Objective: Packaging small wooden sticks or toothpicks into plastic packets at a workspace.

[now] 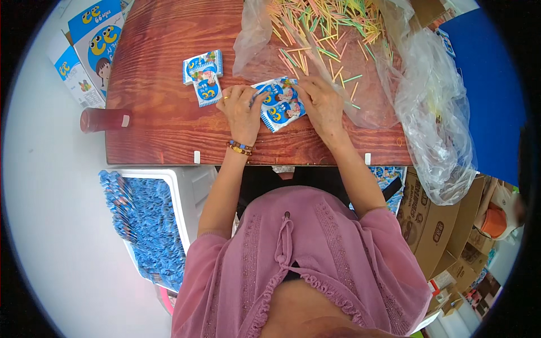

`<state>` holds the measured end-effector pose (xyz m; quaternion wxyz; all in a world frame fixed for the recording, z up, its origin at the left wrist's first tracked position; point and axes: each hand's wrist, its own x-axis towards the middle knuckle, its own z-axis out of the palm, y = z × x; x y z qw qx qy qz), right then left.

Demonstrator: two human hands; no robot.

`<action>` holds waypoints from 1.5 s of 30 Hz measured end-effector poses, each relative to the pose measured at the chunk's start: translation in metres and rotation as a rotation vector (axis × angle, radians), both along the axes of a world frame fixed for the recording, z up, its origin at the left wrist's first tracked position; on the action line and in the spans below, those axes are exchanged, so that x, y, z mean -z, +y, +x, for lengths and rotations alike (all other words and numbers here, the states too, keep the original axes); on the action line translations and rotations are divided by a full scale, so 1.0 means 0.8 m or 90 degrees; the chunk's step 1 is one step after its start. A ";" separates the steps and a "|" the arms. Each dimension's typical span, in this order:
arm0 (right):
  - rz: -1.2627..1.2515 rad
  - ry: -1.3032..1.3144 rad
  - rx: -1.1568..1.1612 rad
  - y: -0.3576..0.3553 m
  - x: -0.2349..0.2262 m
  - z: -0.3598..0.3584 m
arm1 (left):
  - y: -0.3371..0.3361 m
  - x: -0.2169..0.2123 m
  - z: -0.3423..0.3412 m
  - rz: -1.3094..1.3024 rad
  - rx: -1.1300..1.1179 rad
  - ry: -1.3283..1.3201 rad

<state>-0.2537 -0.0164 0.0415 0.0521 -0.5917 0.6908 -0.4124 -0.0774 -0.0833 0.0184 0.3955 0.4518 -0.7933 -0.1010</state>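
Note:
Between my two hands lie a few small blue-and-white printed packets (274, 116), close together over the wooden table. My left hand (242, 114), with a ring and a beaded bracelet at the wrist, pinches their left edge between thumb and fingers. At the upper right edge, my right hand (325, 107) has its thumb and bent fingers closed on the packets. To the left of my left hand, a small overlapping group of similar packets (207, 90) rests on the table. Beyond my right hand, many thin pink, yellow and green sticks (332, 34) lie spread on clear plastic.
The reddish wooden table (163, 124) ends just before my body. Crumpled clear plastic (437, 129) hangs over its right edge. A dark red cup (101, 120) and printed cartons (98, 50) are at left. A white tub (179, 208) of blue packets stands below; brown boxes (434, 219) are at right.

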 end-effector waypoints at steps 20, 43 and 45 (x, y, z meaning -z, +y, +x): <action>0.202 -0.760 -0.317 0.007 -0.020 -0.016 | 0.043 -0.042 0.006 0.634 0.144 0.756; 0.217 -0.693 -0.251 0.012 -0.020 -0.004 | 0.052 -0.039 0.006 0.598 0.159 0.611; 0.208 -0.679 -0.238 0.011 -0.017 -0.003 | 0.055 -0.038 0.006 0.618 0.163 0.676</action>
